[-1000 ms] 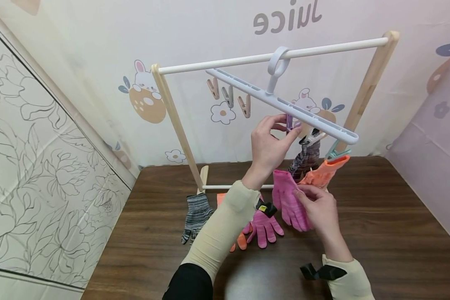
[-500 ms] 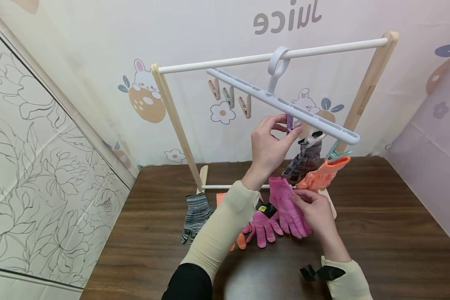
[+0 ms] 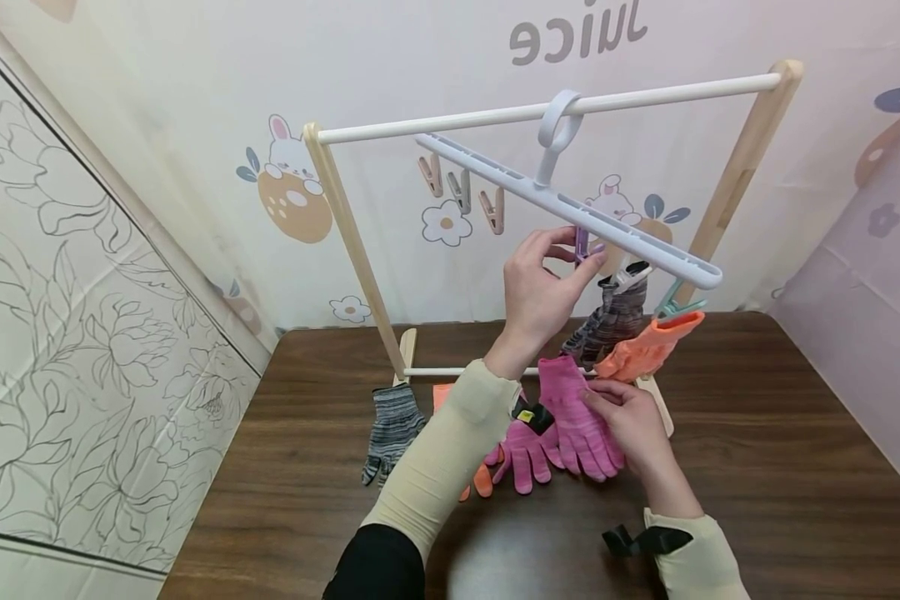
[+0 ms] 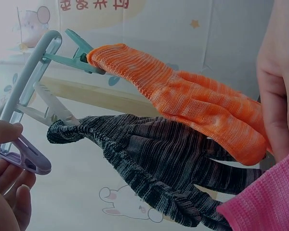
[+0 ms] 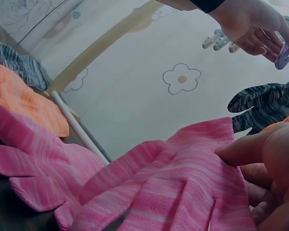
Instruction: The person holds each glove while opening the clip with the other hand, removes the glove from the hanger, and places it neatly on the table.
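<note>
The right hand (image 3: 633, 421) pinched the held pink glove (image 3: 566, 408) between thumb and fingers, below the hanger (image 3: 510, 180). That glove had sunk slightly within the last second, leaving its cuff well apart from the purple clip (image 3: 582, 243), so it was not yet fastened. The left hand (image 3: 537, 282), fingers curled, pinched that clip under the hanger. A dark glove (image 3: 618, 308) and an orange glove (image 3: 645, 348) hung from the hanger's right half. Below it, more gloves (image 3: 527, 454) lay on the brown bench (image 3: 765, 467); behind it was a rabbit-printed backdrop (image 3: 420, 67).
</note>
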Demonstrator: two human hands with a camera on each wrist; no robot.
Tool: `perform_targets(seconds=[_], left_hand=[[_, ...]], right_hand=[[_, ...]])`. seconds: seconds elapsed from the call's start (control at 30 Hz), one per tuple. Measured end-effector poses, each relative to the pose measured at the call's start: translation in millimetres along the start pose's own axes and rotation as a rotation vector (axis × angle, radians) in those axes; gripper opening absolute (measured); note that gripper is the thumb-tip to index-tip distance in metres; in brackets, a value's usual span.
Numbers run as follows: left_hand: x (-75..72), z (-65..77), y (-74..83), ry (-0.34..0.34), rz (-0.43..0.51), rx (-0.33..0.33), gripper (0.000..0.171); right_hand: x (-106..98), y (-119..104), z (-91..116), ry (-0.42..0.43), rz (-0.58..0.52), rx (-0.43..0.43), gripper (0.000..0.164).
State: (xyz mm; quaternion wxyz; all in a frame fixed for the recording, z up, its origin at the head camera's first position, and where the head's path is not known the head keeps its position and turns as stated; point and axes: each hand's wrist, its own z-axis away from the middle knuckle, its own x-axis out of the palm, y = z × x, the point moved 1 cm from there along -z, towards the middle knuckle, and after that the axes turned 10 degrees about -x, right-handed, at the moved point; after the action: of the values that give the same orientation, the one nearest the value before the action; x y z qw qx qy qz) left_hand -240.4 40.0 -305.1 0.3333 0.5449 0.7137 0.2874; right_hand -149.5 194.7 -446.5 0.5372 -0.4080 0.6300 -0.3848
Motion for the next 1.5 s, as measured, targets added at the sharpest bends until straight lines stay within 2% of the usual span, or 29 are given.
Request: perform_targets(seconds=[0.27, 0.67, 1.03, 1.23, 1.5], left_hand=[[-0.9, -1.2, 0.4, 0.008, -0.004, 0.012, 0.034], [-1.5, -3.1, 1.8, -0.014, -0.014, 0.008, 0.035], [-3.4, -4.8, 0.1, -0.010, -0.005, 0.023, 0.034], [-4.4, -2.9, -0.2, -0.014, -0.011, 0.014, 0.034], [-6.1, -0.8, -0.1, -0.010, 0.000, 0.005, 0.034]], right_hand=[[0.3, 5.8, -4.0, -0.001, -0.060, 0.041, 0.046], [0.9, 23.7, -10.0, -0.003, -0.027, 0.095, 0.044], [-2.4, 35.7, -13.8, -0.001, 0.103, 0.080, 0.049], [-4.2, 39.3, -13.1, -0.038, 0.204, 0.075, 0.047], [-3.7, 45.4, -13.3, -0.081, 0.265, 0.083, 0.046]])
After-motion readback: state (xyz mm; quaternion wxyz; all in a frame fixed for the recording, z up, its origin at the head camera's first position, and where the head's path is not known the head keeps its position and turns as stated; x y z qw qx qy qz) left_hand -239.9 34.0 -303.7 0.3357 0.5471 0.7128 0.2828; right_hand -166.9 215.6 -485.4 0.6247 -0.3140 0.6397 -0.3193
